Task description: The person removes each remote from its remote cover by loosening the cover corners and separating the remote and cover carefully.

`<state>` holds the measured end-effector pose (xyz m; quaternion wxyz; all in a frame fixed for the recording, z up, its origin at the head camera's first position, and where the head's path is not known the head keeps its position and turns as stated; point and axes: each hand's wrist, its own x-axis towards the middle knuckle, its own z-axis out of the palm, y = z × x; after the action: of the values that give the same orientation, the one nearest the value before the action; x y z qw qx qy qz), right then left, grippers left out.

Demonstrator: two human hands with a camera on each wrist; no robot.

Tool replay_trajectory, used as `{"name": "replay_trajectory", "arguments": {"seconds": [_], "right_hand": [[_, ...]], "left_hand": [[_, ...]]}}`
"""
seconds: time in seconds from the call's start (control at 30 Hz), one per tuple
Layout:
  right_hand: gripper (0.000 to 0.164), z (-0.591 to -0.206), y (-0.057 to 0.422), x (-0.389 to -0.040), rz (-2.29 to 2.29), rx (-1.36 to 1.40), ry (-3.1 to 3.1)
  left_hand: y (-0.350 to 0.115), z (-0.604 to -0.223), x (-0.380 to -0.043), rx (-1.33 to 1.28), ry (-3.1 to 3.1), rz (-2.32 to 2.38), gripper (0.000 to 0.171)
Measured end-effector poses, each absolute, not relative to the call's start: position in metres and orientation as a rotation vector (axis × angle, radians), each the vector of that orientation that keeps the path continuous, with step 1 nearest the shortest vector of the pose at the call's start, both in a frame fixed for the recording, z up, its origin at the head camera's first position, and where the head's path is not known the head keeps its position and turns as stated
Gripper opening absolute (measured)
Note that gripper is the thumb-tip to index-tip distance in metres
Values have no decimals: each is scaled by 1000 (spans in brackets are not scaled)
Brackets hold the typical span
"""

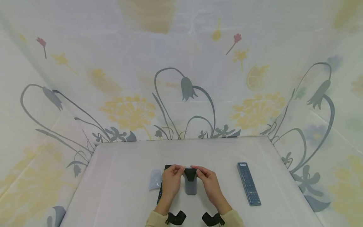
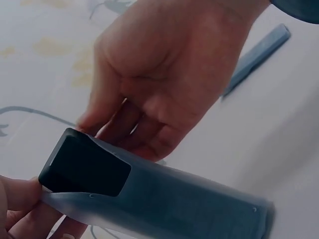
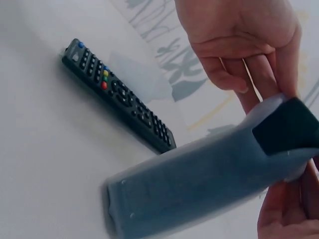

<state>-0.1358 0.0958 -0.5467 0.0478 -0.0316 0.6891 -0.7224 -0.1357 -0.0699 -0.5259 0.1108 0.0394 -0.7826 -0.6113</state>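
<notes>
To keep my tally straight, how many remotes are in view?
3: apparently one partly sleeved remote, held between left hand and right hand; a black remote to its left, partly hidden by the left hand; a bluish remote to the right. Others could be hidden.

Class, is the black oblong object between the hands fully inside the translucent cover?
No, partly out: one end of the black oblong object is bare; the translucent cover wraps the rest.

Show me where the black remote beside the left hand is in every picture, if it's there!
Head: the black remote is low, just left of the middle, partly hidden by the left hand.
Left wrist: not in it.
Right wrist: the black remote slants from upper left towards the middle.
All three share: the grey-blue cover with a black end poking out.
</notes>
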Motion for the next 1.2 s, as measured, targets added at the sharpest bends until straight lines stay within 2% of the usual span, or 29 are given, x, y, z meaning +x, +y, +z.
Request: {"name": "replay_trajectory", "arguments": {"seconds": [0.53,0.7,0.83,1.2], "right_hand": [[20,-549,92,-131,-2255,81,2115],[21,-548,91,-129,-2276,93,2123],[21,-548,91,-127,-2282,118,2141],[29,-553,90,-125,-2292,192,2127]], "left_hand": [[-70,-536,-131,243,-2270,-1984,12],[-73,-538,-126,225,-2282,-2059,23],[-75,-544,-121,226,-2359,-2035,26],[-77,-550,-118,169,-2378,-1971,20]]}}
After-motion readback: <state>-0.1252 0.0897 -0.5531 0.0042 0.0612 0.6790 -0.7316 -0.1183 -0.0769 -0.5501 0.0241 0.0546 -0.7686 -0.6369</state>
